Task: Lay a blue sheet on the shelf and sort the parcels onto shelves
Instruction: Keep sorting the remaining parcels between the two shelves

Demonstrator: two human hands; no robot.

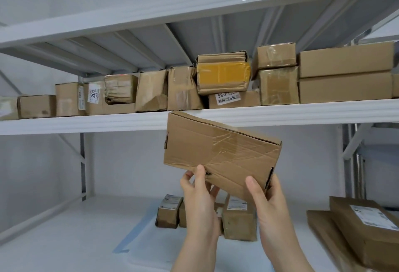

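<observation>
**Both hands on a taped parcel, below the packed shelf**

Together, our left hand (199,194) and right hand (266,198) were closed on the lower edge of one cardboard parcel (220,153), thumbs on the near face and fingers wrapped behind where we could not see them. The left hand gripped near the middle of the bottom edge, the right at the lower right corner. The parcel was tilted, its left end raised, and its top left corner stood in front of the lip of the upper shelf (86,122), in the air rather than resting on anything.

We judged the box to be fairly light, since a grip at one edge kept it up. The card looked stiff but creased, and the wrinkled clear tape across the face seemed likely to be slick, so bare cardboard at the corners and edges seemed the better hold. A hand under the base would have steadied it more.

Farther out, the upper shelf carried a crowded row of brown boxes, among them a stacked box with yellow tape (223,73) just right of centre and two long flat cartons (345,73) at the right. We saw little free room there.

Below, on the lower shelf (54,239), a pale blue sheet (138,228) lay spread out, with several small upright parcels (238,220) standing on it behind our wrists, and flat labelled boxes (367,224) lay at the near right.
</observation>
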